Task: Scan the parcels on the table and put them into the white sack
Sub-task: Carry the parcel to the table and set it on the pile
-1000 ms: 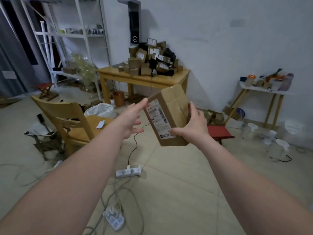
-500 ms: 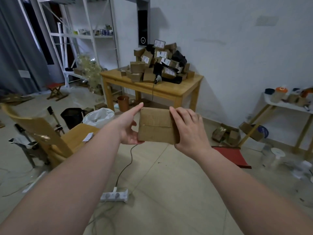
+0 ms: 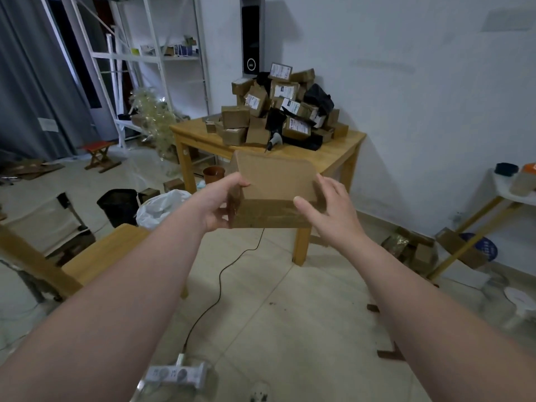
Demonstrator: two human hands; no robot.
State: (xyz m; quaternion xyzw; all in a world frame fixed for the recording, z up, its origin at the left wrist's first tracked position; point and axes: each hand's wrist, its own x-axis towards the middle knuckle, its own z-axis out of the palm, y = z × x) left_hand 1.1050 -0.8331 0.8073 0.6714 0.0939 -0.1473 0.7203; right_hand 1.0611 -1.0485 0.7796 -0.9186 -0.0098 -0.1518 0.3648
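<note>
The person stands back from the counter with both arms stretched out, holding one brown box up in the air between the hands. The left hand grips the box by its left end, thumb over the top edge and fingers curled underneath. The right hand looks loose: its fingers are straight and spread beside the box's right edge, with the thumb lying on the taped front face. The side of the box turned this way is plain cardboard with a strip of brown tape.

Behind the box, the counter carries a tall heap of parcels, brown boxes and a few black bags, many with white labels. A scanner sits at the foot of the heap, near the front edge. Its cable trails down across the floor towards a power strip.

The white sack stands open on the floor to the left, below the left forearm, just beside a black bin. A wooden chair is nearer still on that side.
</note>
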